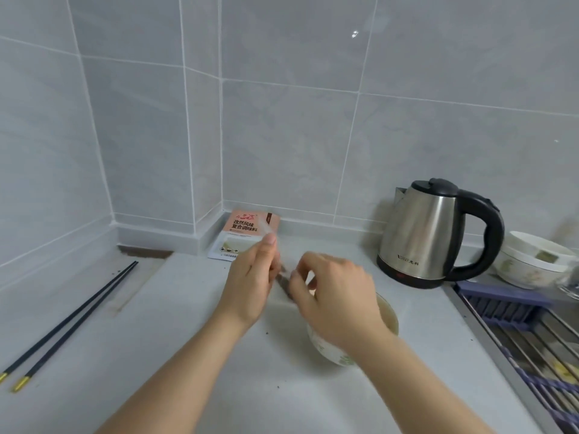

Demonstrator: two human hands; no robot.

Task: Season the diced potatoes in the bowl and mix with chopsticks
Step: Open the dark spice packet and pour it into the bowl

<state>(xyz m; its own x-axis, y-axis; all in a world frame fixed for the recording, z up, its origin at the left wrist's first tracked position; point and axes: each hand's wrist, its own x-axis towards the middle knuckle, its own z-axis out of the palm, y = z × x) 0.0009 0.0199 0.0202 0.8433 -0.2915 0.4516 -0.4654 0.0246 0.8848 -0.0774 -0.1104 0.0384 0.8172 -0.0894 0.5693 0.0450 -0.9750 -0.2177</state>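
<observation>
**Both hands pinch a small packet above the bowl**

Nearest the camera, two bare forearms reach in from the bottom edge of the picture over a pale counter point(194, 386). The bowl point(326, 349) stands on the counter towards its right side, close to the sink edge, and the right hand and wrist cover most of it; only part of the rim and the patterned outer wall show. Its contents are hidden, so the potatoes cannot be made out.

The left hand point(250, 286) is curled, thumb and fingers closed on a thin, partly clear packet point(275, 264) that is blurred and hard to read; dark material shows in its lower part. The right hand point(332, 296) is also curled, its fingertips pinched onto the lower end of the same packet, just above the bowl's far rim.

A pair of black chopsticks point(72, 321) lies on the counter well to the left, near its left edge, untouched, with the gold-tipped ends towards the camera. A pink seasoning box point(241, 230) leans in the back corner against the tiled wall, partly hidden by the left hand. A steel kettle point(429, 233) stands at the back right. Beyond it, stacked white bowls point(532, 258) sit over a drying rack point(532, 339), both cut off by the right edge of the picture.
</observation>
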